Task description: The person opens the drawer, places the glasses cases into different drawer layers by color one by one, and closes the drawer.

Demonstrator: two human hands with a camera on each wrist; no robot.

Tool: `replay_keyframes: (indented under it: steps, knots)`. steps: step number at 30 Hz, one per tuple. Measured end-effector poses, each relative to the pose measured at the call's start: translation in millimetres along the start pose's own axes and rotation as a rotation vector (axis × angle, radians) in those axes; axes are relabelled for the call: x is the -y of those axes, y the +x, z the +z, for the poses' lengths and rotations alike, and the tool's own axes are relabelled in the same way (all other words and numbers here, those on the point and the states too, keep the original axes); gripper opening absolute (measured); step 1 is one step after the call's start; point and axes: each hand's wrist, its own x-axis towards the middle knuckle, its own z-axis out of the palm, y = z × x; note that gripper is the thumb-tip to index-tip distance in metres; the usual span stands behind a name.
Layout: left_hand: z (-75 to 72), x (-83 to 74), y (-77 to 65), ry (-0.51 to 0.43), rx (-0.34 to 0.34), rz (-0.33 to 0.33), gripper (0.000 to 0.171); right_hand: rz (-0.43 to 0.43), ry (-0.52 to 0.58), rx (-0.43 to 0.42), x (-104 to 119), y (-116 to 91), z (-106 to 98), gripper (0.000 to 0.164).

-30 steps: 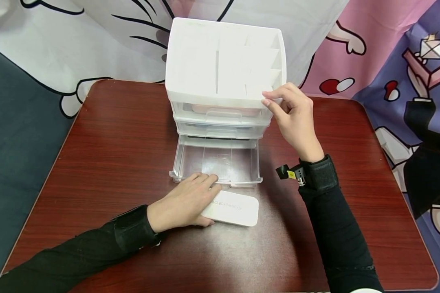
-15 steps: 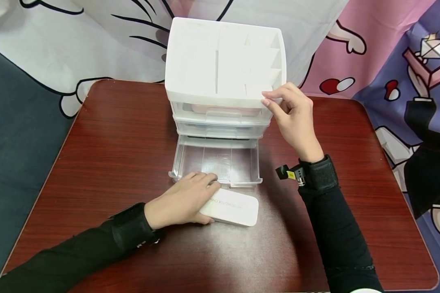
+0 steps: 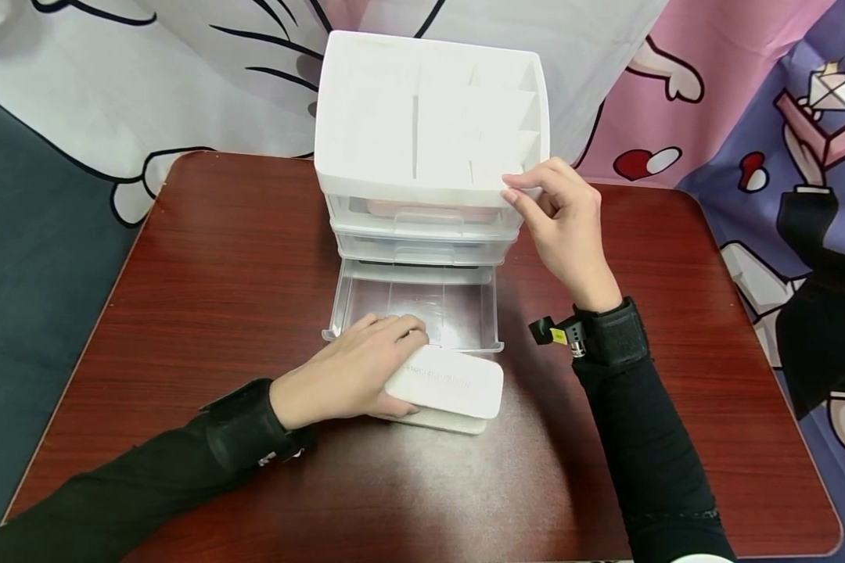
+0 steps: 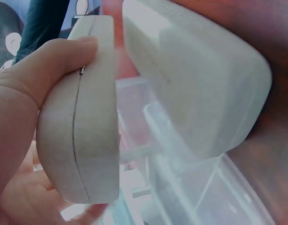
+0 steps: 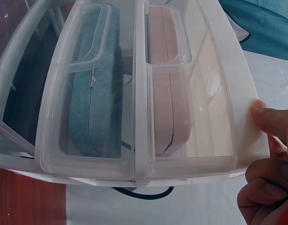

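My left hand [image 3: 355, 371] grips a white oblong case [image 3: 447, 379] with rounded corners, raised just in front of the pulled-out bottom drawer [image 3: 440, 301]. In the left wrist view, the thumb presses this held case [image 4: 94, 136] near its dark seam. A second white case [image 3: 440, 421] lies below it on the table; a gap separates the two in the left wrist view. Up at the front right corner of the white drawer unit [image 3: 369, 133], my right hand [image 3: 566, 227] pinches the top rim between thumb and fingers. The left fingertips' undersides are partly hidden.
Behind clear fronts in the right wrist view are a teal case [image 5: 97, 112] and a pink case [image 5: 169, 98], in separate shut drawers. The reddish-brown table [image 3: 218, 313] extends around the unit. A printed cloth [image 3: 183, 86] hangs behind it.
My left hand has lifted the upper white case off the one beneath, slightly up and toward the open drawer, exposing the lower case. The right hand keeps its hold on the unit.
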Motion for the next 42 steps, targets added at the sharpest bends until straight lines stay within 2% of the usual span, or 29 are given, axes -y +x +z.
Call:
replay_keyframes:
  steps: [5,11,16,26,37,42]
  knots:
    - [-11.0,4.8,3.9,-0.053,-0.071,-0.025,0.065,0.0,-0.008,0.005,1.4,0.0,-0.4,0.014]
    - [-22.4,12.2,7.9,-0.045,-0.086,-0.065,0.066,0.001,-0.01,0.008,0.2,-0.3,0.2,0.015]
    - [-26.4,20.8,10.8,-0.012,-0.095,-0.079,0.072,-0.001,-0.015,0.008,0.3,-0.3,0.4,0.015]
    - [-29.8,33.9,19.2,0.05,-0.069,-0.123,0.065,0.012,-0.022,0.011,1.9,-0.7,0.8,0.015]
    - [-24.9,44.4,35.3,0.156,-0.011,-0.13,0.056,0.011,-0.018,0.007,2.1,-1.0,1.2,0.014]
    - [-20.9,51.0,45.0,0.19,0.019,-0.114,0.058,0.013,-0.026,0.005,2.8,-0.5,-0.1,0.015]
